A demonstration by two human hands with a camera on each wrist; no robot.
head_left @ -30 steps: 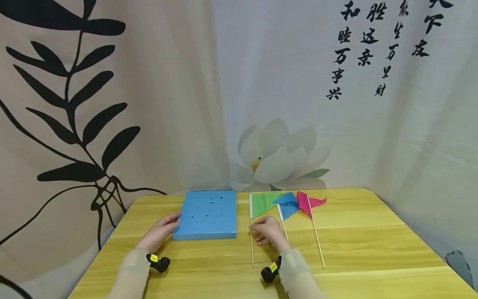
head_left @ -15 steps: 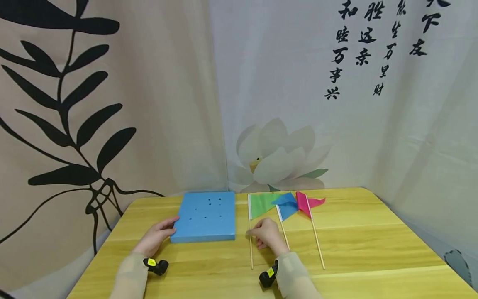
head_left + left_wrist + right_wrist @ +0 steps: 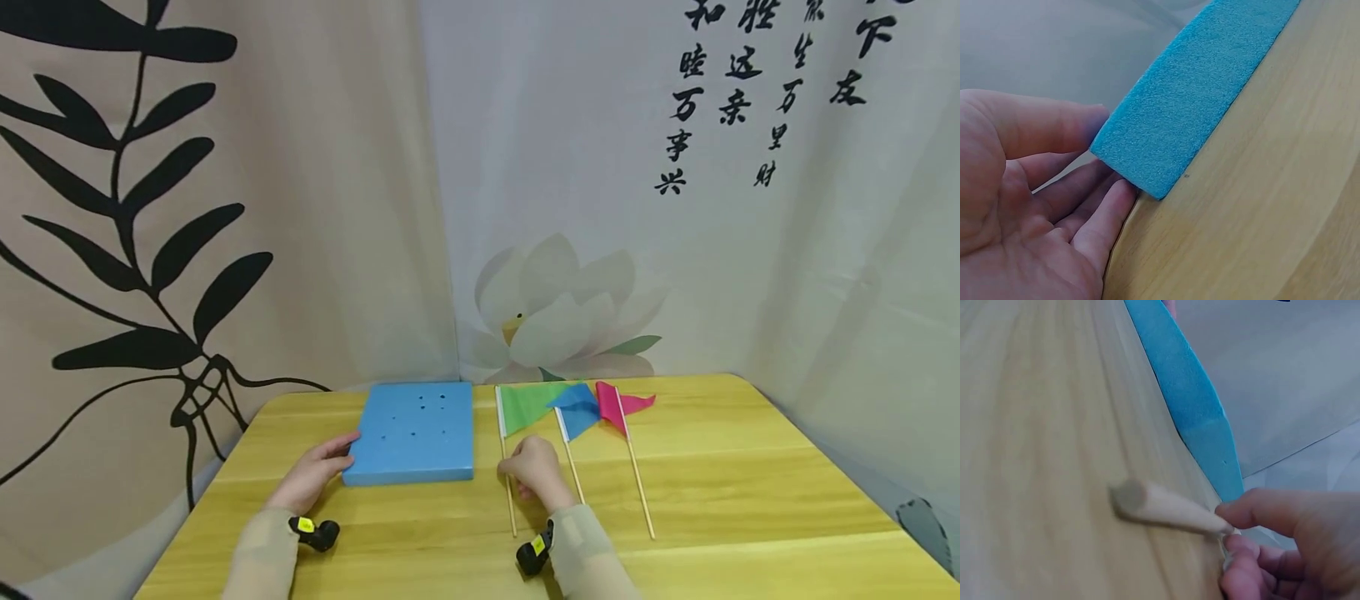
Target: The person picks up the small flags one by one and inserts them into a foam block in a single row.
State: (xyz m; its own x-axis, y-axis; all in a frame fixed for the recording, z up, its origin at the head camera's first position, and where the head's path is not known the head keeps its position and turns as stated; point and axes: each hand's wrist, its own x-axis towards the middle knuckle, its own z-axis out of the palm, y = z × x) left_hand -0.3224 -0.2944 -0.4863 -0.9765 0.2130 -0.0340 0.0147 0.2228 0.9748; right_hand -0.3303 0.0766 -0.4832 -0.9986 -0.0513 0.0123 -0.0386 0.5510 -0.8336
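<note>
A blue foam board point(image 3: 412, 433) with several small holes in its top lies flat on the table. My left hand point(image 3: 311, 475) rests against its left side, fingers extended; in the left wrist view the thumb and fingers touch the end of the foam point(image 3: 1191, 94). Right of the board, my right hand point(image 3: 538, 471) pinches the wooden stick of a green flag point(image 3: 525, 407) between thumb and index finger. In the right wrist view the stick's lower end point(image 3: 1166, 506) points toward the camera, close over the wood. Beside that hand lies a blue pennant flag point(image 3: 579, 410).
Farther right on the wooden table point(image 3: 750, 492) lies a pink flag point(image 3: 613, 407), its cloth overlapping the tip of the blue one. A printed curtain point(image 3: 360, 208) hangs right behind the table's back edge.
My right hand has taken the green flag's stick between its fingertips. The stick has tilted, its lower end swinging slightly right. My left hand stays at the board's side.
</note>
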